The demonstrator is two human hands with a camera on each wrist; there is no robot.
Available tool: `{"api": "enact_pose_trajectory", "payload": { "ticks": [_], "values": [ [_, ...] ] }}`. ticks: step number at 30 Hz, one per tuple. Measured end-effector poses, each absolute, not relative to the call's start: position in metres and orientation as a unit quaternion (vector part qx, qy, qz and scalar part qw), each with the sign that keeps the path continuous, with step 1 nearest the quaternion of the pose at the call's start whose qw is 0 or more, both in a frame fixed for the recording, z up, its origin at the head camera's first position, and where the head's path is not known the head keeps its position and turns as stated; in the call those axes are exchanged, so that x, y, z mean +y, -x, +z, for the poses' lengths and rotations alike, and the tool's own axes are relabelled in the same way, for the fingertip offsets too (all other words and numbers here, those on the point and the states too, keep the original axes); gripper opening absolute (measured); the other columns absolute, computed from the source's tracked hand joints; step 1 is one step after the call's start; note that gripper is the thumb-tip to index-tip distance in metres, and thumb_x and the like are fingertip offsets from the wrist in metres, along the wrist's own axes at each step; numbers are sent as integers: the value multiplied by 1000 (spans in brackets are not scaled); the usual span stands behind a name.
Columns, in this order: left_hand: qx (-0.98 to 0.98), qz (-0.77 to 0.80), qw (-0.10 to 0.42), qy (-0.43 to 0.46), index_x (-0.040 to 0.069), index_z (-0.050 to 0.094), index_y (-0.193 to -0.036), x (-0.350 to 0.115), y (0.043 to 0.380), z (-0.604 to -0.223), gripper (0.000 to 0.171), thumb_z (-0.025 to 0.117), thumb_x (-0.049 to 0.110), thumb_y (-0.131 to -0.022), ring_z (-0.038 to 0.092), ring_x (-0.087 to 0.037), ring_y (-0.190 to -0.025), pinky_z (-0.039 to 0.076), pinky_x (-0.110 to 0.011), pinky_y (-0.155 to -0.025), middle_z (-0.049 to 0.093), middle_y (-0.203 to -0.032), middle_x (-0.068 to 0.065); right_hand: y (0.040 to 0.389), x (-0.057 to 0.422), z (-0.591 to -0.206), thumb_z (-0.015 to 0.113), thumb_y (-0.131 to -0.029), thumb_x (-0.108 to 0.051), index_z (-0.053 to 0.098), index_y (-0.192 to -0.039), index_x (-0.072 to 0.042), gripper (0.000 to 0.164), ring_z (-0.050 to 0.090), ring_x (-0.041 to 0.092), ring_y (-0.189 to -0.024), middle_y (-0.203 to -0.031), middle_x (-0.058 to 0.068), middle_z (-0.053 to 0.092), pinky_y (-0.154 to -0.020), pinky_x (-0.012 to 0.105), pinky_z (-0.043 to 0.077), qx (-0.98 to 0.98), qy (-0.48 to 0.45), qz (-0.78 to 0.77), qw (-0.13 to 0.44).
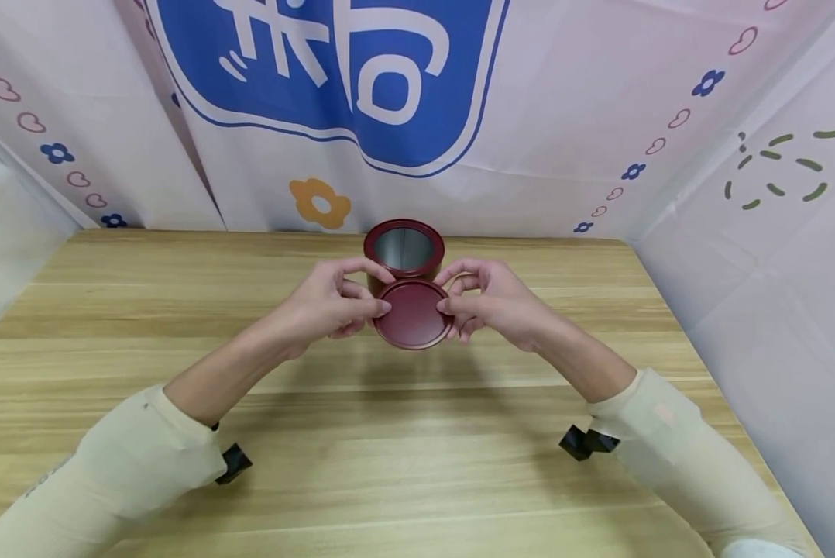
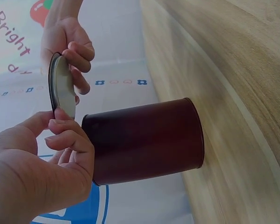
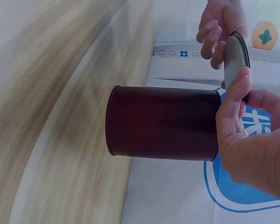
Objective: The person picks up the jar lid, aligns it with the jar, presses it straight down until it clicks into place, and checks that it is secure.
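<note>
A round dark red lid [image 1: 412,316] is held up in front of a matching tin canister [image 1: 404,246]. My left hand [image 1: 339,301] pinches the lid's left edge between thumb and fingers. On the opposite edge, my right hand [image 1: 483,301] pinches it the same way. The canister stands upright on the table, its top open and its grey metal inside showing in the head view. Both wrist views show the smooth canister wall [image 2: 144,142] and the lid's pale underside [image 3: 233,60], raised around the height of the canister's rim.
The wooden table [image 1: 417,465] reaches back to a white printed cloth [image 1: 543,186] hanging just behind the canister. Another cloth wall [image 1: 773,256] rises along the right side. Small black devices [image 1: 235,463] sit at both sleeve cuffs.
</note>
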State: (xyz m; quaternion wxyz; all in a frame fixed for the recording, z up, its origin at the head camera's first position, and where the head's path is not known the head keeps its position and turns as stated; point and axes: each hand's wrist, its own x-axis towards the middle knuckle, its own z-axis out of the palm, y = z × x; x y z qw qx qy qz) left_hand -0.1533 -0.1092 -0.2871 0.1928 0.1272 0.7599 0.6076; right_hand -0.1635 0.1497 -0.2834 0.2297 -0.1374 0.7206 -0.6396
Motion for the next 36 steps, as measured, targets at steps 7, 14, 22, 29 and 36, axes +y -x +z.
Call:
{"api": "enact_pose_trajectory", "payload": {
  "ticks": [7,14,22,29,36],
  "values": [
    [762,606,185,-132,2,62,-130,-110,156,-285,34,67,2,-96,41,-12,-53,29,-23,-49,57,-67,-4,167,149,-283,61,-93,7,55,-122,5,30,68,18,-57,-82,12,62,-51,26,55,726,133,-634,230],
    [768,602,177,-128,2,64,-130,-110,160,-283,34,67,2,-96,41,-12,-52,29,-23,-48,59,-67,-4,172,149,-282,60,-94,6,55,-122,4,29,68,17,-57,-83,11,62,-51,26,56,729,136,-632,228],
    [775,596,166,-129,2,65,-130,-109,165,-284,33,67,2,-96,41,-13,-50,30,-23,-48,61,-66,-3,177,149,-282,61,-94,7,55,-122,5,29,68,18,-57,-82,11,62,-51,25,55,728,129,-635,226],
    [779,593,153,-135,2,64,-128,-108,169,-284,33,66,2,-96,40,-14,-50,34,-24,-49,61,-66,-4,182,149,-282,63,-94,7,57,-122,5,28,69,18,-56,-80,11,67,-50,25,55,733,126,-635,211],
    [789,581,142,-142,1,62,-128,-107,171,-282,32,65,1,-96,41,-13,-47,37,-24,-48,61,-63,-5,182,148,-279,64,-94,6,59,-123,4,29,70,19,-58,-81,12,66,-50,26,55,734,127,-636,202]
  ]
}}
